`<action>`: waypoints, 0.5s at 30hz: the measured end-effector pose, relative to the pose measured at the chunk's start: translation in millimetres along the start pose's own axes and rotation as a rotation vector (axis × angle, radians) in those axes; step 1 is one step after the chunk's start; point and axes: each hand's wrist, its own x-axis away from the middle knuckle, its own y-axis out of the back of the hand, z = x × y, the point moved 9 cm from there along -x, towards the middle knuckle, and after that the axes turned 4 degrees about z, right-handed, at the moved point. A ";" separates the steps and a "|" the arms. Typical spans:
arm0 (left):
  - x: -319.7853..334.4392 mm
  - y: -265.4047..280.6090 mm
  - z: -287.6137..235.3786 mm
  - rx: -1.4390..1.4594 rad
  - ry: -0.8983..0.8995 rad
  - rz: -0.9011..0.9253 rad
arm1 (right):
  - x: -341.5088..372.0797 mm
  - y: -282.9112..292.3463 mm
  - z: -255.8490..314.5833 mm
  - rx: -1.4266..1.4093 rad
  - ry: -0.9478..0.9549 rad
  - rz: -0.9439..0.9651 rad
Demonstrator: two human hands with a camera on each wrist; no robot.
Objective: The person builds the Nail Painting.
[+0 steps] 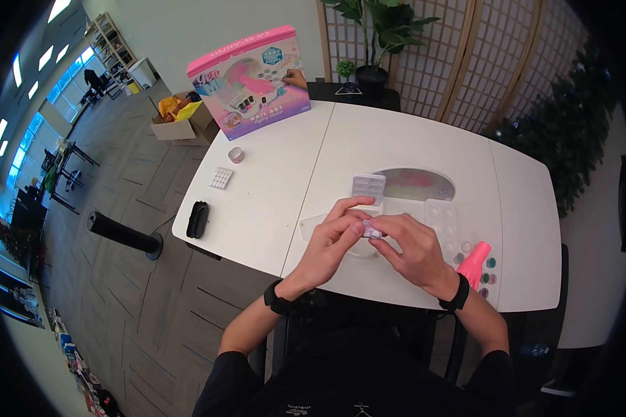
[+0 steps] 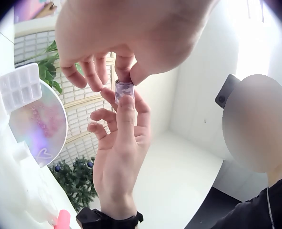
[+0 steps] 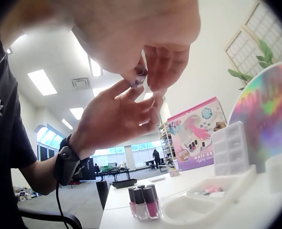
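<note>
Both hands meet over the white table [image 1: 257, 243] at a small cylinder with a lilac-and-silver pattern [image 2: 125, 90], like a little roll or pot; which of these I cannot tell. My left hand [image 1: 330, 240] pinches one end between thumb and forefinger. From the other side, my right hand [image 1: 414, 247] pinches it too, its thumb lying along the patterned side in the left wrist view. Beneath and beyond the hands stands a white tray set [image 3: 184, 210] with a raised compartment box [image 1: 368, 186] and an oval iridescent mirror [image 1: 421, 184].
Nail polish bottles [image 3: 143, 202] with black caps stand beside the tray. A pink plastic hand [image 1: 474, 263] and several small coloured pots [image 1: 491, 263] lie at the right. Farther left are the nail art box [image 1: 254, 83], a small round container [image 1: 236, 155], a white block sheet [image 1: 221, 178] and a black case [image 1: 197, 219].
</note>
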 end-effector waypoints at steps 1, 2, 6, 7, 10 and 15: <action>-0.3 -0.7 -1.7 -0.014 -0.007 0.010 | -0.3 0.7 0.0 0.003 -0.005 0.000; -0.4 -0.6 -2.2 -0.024 -0.006 0.016 | -0.6 1.4 0.0 0.005 -0.011 -0.001; -1.5 -0.8 -6.1 -0.093 -0.021 0.012 | -0.5 2.4 -1.5 0.009 -0.023 -0.003; -1.7 -1.0 -7.6 -0.118 -0.031 0.003 | 1.2 1.9 -3.7 0.002 -0.038 -0.002; -0.6 -0.7 -6.9 -0.081 0.012 0.051 | 4.7 -0.2 -8.6 -0.010 -0.068 -0.002; -0.2 2.5 -8.8 -0.193 -0.034 0.032 | 3.5 0.0 -7.9 0.011 -0.056 -0.012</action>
